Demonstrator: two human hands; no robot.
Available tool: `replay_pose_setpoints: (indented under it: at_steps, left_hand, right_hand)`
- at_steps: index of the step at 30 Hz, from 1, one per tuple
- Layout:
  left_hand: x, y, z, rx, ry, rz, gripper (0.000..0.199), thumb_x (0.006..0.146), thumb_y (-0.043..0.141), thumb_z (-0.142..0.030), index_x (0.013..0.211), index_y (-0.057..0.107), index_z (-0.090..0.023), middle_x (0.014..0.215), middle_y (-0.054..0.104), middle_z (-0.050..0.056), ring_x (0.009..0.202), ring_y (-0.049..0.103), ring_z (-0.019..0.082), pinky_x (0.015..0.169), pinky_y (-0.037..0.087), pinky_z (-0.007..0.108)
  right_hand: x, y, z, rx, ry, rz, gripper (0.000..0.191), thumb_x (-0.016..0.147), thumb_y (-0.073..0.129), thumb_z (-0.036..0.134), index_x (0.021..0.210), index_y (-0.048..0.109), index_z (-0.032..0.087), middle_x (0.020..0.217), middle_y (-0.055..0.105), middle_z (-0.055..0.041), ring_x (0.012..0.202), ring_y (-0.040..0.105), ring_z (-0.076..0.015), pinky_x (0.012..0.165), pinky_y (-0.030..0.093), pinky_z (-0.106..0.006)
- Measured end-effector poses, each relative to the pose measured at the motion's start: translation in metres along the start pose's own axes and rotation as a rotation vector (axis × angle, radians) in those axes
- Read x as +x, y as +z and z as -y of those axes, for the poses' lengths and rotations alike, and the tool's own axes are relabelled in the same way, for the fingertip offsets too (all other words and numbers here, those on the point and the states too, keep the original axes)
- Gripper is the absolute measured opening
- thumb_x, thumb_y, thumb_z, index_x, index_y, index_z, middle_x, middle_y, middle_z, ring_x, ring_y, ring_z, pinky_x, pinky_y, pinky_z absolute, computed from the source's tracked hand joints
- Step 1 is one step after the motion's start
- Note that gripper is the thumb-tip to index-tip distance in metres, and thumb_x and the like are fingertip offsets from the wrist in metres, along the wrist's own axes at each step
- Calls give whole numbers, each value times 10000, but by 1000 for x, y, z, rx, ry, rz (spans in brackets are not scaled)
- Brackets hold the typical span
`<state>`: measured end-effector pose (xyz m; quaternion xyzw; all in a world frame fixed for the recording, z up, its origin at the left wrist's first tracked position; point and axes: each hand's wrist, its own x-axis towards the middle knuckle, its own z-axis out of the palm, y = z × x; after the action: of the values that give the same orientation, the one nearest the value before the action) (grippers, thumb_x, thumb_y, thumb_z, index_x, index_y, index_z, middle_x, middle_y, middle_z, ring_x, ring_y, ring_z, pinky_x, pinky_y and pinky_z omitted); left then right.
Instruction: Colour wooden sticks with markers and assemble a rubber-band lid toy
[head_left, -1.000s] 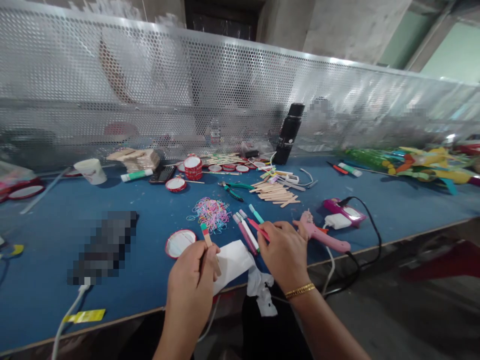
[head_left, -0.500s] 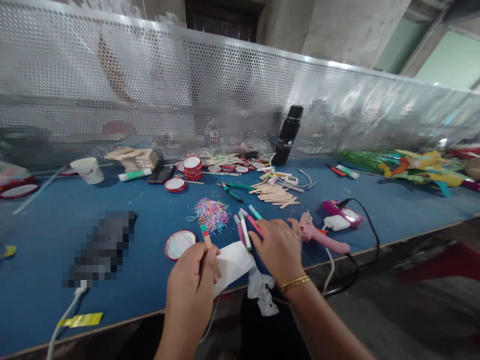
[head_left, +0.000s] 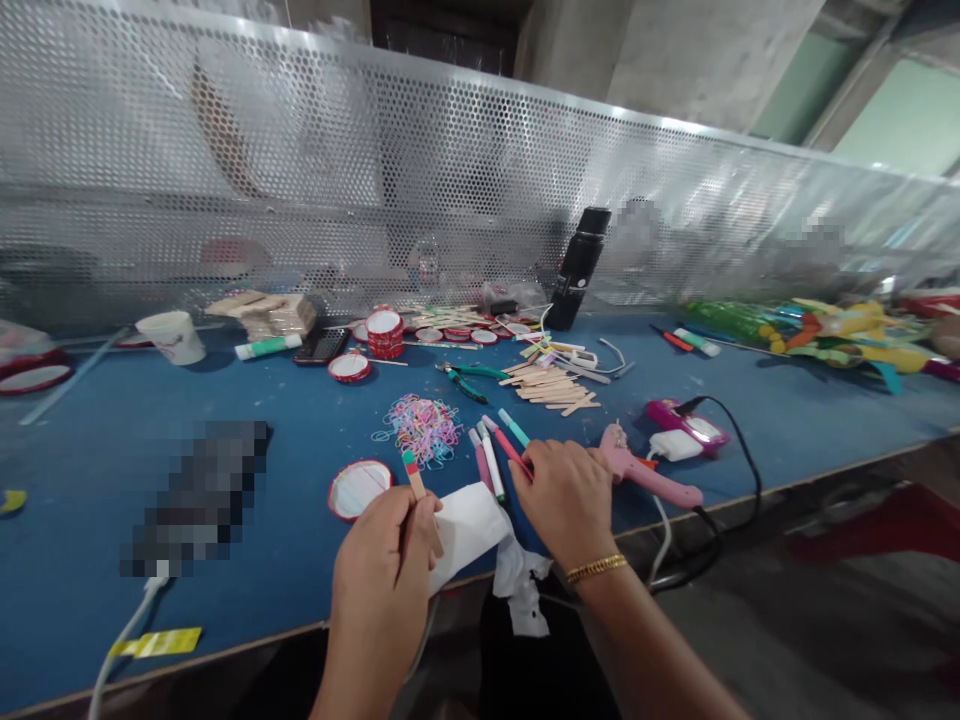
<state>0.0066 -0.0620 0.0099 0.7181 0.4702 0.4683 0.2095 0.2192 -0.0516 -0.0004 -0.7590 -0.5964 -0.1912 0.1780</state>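
My left hand (head_left: 386,580) is closed around a wooden craft stick (head_left: 415,475); its upper tip is coloured green and red. Beneath that hand and to its right lies a folded white paper (head_left: 471,522). My right hand (head_left: 566,500) rests low over the markers, thumb apart from the other fingers, which are partly hidden behind the hand. A pink marker (head_left: 505,444) touches or nearly touches the thumb. Beside it are a white marker with a green end (head_left: 491,465) and a teal marker (head_left: 514,426). The pink glue gun (head_left: 660,482) lies just right of the fingertips.
Colourful rubber bands (head_left: 421,430) form a pile behind a round red-rimmed disc (head_left: 360,490). Green-handled pliers (head_left: 469,378), loose craft sticks (head_left: 551,386) and a black bottle (head_left: 577,275) stand or lie farther back. A cabled phone (head_left: 202,500) is on the left; a perforated metal panel (head_left: 300,180) borders the table.
My right hand has shifted slightly right and its fingers have drawn in from the glue gun, uncovering more of the pink and teal markers. The left hand stays put with the craft stick.
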Motion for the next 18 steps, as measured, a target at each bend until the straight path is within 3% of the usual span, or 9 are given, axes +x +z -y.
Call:
replay_pose_setpoints:
  at_steps: [3,9,18]
  left_hand:
    - [0,0,2,4,11,6,373,1071,470,-383,809,679,-219,575,597,-45,534,603,136,558,443,255]
    - [0,1,-1,9,3,1,365,1069,469,-377,821,683,-217,576,596,-44,538,594,137,565,440,266]
    - [-1,2,-3,5,-25,5,372,1065,465,-383,790,656,-222,589,604,-40,563,596,137,593,444,276]
  right_hand:
    - [6,2,0,17,12,4,169,948,718,312,822,728,200,787,758,-64,807,628,-245,787,263,-382]
    - [-2,-6,2,125,-5,-112,173,948,721,342,832,723,213,802,740,-45,820,622,-237,792,269,-367]
    - [-6,-13,8,220,-41,18,175,919,729,283,755,723,220,771,736,-26,813,638,-232,778,258,-370]
